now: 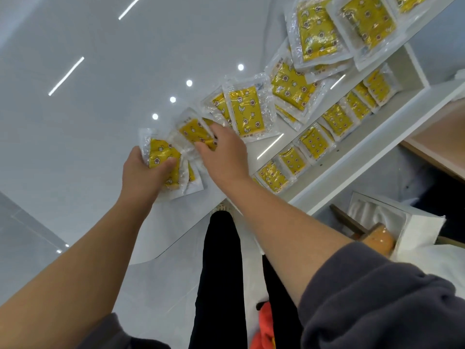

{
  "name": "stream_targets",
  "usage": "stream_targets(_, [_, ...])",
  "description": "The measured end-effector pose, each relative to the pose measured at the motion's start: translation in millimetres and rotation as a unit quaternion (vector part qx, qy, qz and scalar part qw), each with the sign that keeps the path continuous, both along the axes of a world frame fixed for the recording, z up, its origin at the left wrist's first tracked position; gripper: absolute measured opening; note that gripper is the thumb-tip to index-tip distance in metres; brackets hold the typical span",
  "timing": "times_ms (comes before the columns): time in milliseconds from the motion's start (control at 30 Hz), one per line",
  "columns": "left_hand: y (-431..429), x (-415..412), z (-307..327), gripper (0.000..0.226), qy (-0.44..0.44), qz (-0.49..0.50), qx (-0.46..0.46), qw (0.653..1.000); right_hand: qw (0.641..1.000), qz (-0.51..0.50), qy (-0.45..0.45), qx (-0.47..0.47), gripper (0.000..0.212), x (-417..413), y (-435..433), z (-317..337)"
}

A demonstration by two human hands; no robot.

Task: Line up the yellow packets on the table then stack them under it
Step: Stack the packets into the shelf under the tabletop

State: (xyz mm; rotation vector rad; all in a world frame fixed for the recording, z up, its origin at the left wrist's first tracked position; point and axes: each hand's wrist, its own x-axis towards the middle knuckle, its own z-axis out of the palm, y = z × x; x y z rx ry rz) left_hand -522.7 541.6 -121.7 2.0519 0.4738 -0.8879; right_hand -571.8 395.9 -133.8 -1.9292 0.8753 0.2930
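Glossy white surface [75, 147], head view: we find the yellow packets [245, 112] laid in an overlapping row along its near edge, presumably so they can be taken off in order. The left hand [141, 172] grips the end packet [163, 157], thumb on top and fingers beneath. The right hand [224, 152] pinches the next packet [193, 132], we judge to gather it. Filed packets [314, 142] already stand on the shelf [352, 159] beneath, so we judge stacking part done.
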Motion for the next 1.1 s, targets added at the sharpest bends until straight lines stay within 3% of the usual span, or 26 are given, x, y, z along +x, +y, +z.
stream_targets(167, [-41, -31, 14, 0.034, 0.042, -0.047, -0.044, 0.997, 0.990, -0.025, -0.003, 0.136, 0.024, -52, -79, 24])
stream_targets(267, [-82, -57, 15, 0.033, 0.057, -0.097, -0.067, 0.991, 0.987, -0.020, 0.026, 0.156, 0.033, -83, -138, 30])
stream_targets(400, [-149, -92, 5, 0.032, 0.078, -0.130, -0.089, 0.984, 0.979, -0.038, 0.070, 0.186, 0.027, -115, -217, 25])
stream_targets(567, [-243, -136, -27, 0.029, 0.084, -0.171, -0.073, 0.979, 0.979, -0.027, 0.129, 0.156, 0.018, -127, -319, -9])
stream_targets(667, [-294, -155, -51, 0.036, 0.056, -0.109, -0.039, 0.992, 0.982, 0.006, 0.147, 0.115, 0.016, -123, -370, -41])
stream_targets(767, [-324, -161, -80, 0.038, 0.085, 0.073, -0.026, 0.993, 0.985, 0.052, 0.142, 0.078, 0.018, -116, -400, -71])
stream_targets(900, [-332, -166, -117, 0.095, 0.110, 0.218, -0.009, 0.970, 0.984, 0.113, 0.124, 0.058, 0.017, -106, -408, -106])
stream_targets(967, [-331, -166, -124, 0.089, 0.108, 0.252, -0.010, 0.962, 0.982, 0.127, 0.125, 0.063, 0.021, -103, -404, -122])
stream_targets(1033, [-327, -167, -130, 0.064, 0.103, 0.266, -0.004, 0.958, 0.977, 0.151, 0.136, 0.062, 0.025, -103, -399, -136])
stream_targets(1100, [-321, -170, -138, 0.064, 0.102, 0.277, 0.007, 0.955, 0.972, 0.178, 0.149, 0.035, 0.024, -104, -395, -148])
